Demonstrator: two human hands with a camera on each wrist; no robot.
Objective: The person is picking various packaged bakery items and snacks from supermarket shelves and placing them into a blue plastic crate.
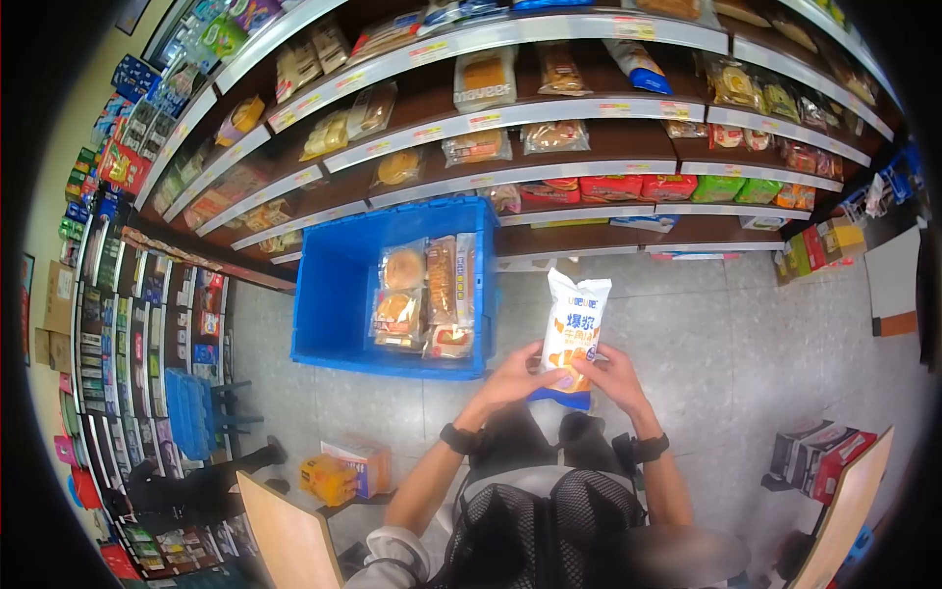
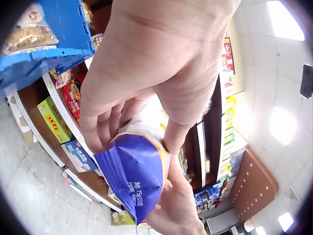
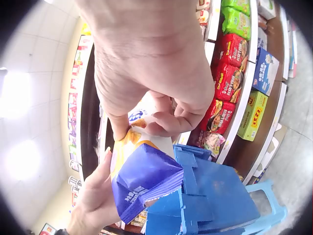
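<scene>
Head view: white snack bag (image 1: pixel 577 324) with a blue lower end, held between both hands, over the grey floor (image 1: pixel 706 358), right of the crate.
Left hand (image 1: pixel 512 380): pinching the bag's left side, thumb across its front.
Right hand (image 1: pixel 616 375): pinching the right side, thumb likewise on the front.
Blue crate (image 1: pixel 334 309): left of the bag; packaged breads (image 1: pixel 400 312) inside, toward its right wall.
Shelves (image 1: pixel 628 152): far side; red packs (image 1: pixel 610 187) left of green packs (image 1: pixel 719 188).

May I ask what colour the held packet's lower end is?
The lower end is deep blue, clearest from the left wrist.
</scene>
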